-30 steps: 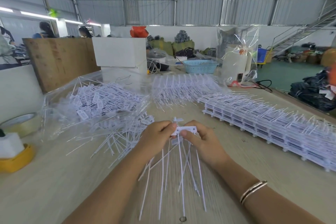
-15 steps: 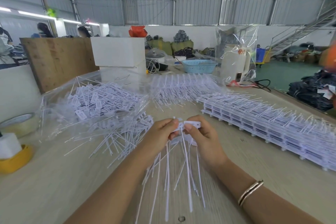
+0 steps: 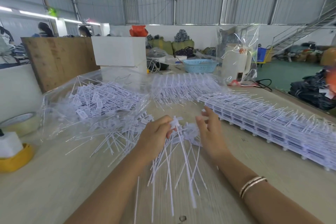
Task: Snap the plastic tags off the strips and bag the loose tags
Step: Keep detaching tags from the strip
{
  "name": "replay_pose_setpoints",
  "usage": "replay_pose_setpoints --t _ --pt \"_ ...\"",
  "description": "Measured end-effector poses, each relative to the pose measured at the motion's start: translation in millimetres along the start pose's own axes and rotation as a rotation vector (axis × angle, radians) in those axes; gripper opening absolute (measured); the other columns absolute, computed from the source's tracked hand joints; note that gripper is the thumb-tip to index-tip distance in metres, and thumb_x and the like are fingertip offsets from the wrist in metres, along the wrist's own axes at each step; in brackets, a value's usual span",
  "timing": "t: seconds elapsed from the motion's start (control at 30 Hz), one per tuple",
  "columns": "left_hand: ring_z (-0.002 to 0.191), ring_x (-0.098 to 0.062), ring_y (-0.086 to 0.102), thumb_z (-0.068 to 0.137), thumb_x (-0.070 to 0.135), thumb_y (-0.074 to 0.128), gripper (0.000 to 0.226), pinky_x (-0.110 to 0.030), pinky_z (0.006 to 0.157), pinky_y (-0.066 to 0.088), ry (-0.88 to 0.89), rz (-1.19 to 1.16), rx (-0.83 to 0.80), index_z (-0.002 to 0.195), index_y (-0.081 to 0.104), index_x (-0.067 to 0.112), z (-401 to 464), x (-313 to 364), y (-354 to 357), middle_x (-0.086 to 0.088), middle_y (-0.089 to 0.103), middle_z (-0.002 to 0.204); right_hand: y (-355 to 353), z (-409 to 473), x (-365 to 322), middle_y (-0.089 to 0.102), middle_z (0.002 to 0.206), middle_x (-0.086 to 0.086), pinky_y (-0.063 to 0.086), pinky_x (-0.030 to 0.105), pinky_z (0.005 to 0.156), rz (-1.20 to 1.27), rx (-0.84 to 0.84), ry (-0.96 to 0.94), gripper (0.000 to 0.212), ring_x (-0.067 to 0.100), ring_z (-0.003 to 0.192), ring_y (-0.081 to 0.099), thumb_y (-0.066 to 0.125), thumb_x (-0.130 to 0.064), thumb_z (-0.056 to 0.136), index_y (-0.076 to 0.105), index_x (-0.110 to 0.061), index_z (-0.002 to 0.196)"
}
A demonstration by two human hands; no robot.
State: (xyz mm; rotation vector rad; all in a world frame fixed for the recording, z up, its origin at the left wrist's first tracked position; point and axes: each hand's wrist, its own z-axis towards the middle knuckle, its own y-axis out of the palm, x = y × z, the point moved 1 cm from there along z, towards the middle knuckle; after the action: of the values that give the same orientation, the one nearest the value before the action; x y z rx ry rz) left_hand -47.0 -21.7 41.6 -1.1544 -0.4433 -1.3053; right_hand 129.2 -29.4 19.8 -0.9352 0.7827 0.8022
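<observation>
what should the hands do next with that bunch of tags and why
Probably carry the bunch of tags left and drop it onto the loose tags in the clear bag. The left hand grips the bunch by the heads with the tails hanging down, the right hand is open and holds nothing, and the bag lies open just to the left.

head: worn on person's head | faces forward-down over table [image 3: 54,178] | close to hands | single view
</observation>
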Motion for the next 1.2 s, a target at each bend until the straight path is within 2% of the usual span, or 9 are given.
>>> replay_pose_setpoints --t 0.1,0.17,0.27,0.37,0.53,0.73,0.93,1.07,1.2 --pt "0.050 -0.011 0.042 0.095 0.013 0.038 0.027 -0.029 0.053 0.035 0.025 0.177 0.005 0.088 0.047 0.037 -1.4 -2.0 6.4 -0.002 0.057 0.067 1.1 -8.6 -10.9 0.040 0.129 -0.013 0.019 0.030 0.104 -0.148 0.062 -0.180 0.044 0.010 0.129 0.033 0.034 -0.050 0.098 0.046 -0.028 0.135" --pt "0.056 -0.012 0.050 0.097 0.012 0.039 0.027 -0.032 0.057 0.041 0.055 0.247 -0.003 0.100 0.040 0.039 -2.4 -0.6 10.5 -0.006 0.061 0.076 6.0 -16.4 -18.2 0.053 0.109 -0.019 0.022 0.031 0.094 -0.149 -0.027 -0.291 0.043 0.005 0.113 0.044 0.031 -0.056 0.092 0.064 -0.033 0.105" --pt "0.071 -0.013 0.058 0.099 0.014 0.041 0.022 -0.030 0.067 0.046 0.095 0.251 -0.009 0.114 0.037 0.030 -3.1 0.0 13.3 -0.005 0.060 0.080 14.6 -18.7 -20.6 0.061 0.080 -0.016 0.025 0.034 0.092 -0.120 -0.089 -0.282 0.022 -0.001 0.088 0.052 0.046 -0.046 0.091 0.059 -0.035 0.076" --pt "0.061 0.000 0.049 0.099 0.015 0.040 0.016 -0.017 0.059 0.037 0.100 0.262 -0.004 0.111 0.045 0.025 -2.0 0.4 11.1 0.008 0.053 0.074 9.6 -13.6 -16.0 0.056 0.068 -0.011 0.034 0.041 0.086 -0.002 -0.087 -0.220 0.019 0.003 0.069 0.050 0.057 -0.023 0.093 0.058 -0.021 0.075" --pt "0.057 -0.020 0.047 0.099 0.022 0.041 0.036 -0.038 0.062 0.039 0.110 0.454 0.054 0.063 0.045 0.023 0.0 0.8 5.8 0.001 0.048 0.058 3.6 -15.5 -16.9 0.046 0.064 -0.013 0.033 0.022 0.065 0.380 -0.210 -0.154 0.020 0.006 0.064 0.041 0.053 -0.027 0.088 0.051 -0.013 0.074" --pt "0.049 -0.009 0.040 0.098 0.026 0.045 0.042 -0.027 0.054 0.032 0.036 0.321 -0.029 0.057 0.043 0.029 -1.3 -1.0 8.3 0.008 0.042 0.047 6.4 -13.6 -15.9 0.052 0.058 -0.015 0.035 0.009 0.058 0.391 -0.333 -0.163 0.024 -0.001 0.057 0.046 0.063 -0.021 0.087 0.058 -0.011 0.066" --pt "0.055 0.007 0.051 0.101 0.025 0.040 0.038 -0.005 0.056 0.037 -0.107 -0.041 -0.038 0.067 0.056 0.029 -0.1 4.7 10.6 0.020 0.056 0.054 8.1 -14.8 -19.7 0.059 0.067 -0.005 0.041 0.021 0.066 0.381 -0.242 -0.276 0.016 0.009 0.066 0.053 0.057 -0.028 0.085 0.063 -0.017 0.074" --pt "0.060 -0.009 0.049 0.099 0.036 0.038 0.043 -0.025 0.066 0.039 -0.239 -0.169 0.108 0.061 0.050 0.021 4.5 -4.3 0.4 0.012 0.052 0.056 -1.8 -11.0 -17.0 0.057 0.065 -0.009 0.043 0.014 0.062 0.383 -0.039 -0.279 0.018 0.003 0.062 0.052 0.054 -0.017 0.093 0.058 -0.016 0.075" --pt "0.050 -0.003 0.044 0.099 0.026 0.041 0.040 -0.026 0.063 0.036 -0.182 -0.176 0.214 0.061 0.049 0.018 5.4 -11.9 -9.9 0.007 0.048 0.054 -10.1 -6.6 -7.2 0.056 0.065 -0.013 0.042 0.013 0.064 0.367 0.007 -0.137 0.022 0.001 0.062 0.050 0.051 -0.025 0.096 0.053 -0.020 0.074"
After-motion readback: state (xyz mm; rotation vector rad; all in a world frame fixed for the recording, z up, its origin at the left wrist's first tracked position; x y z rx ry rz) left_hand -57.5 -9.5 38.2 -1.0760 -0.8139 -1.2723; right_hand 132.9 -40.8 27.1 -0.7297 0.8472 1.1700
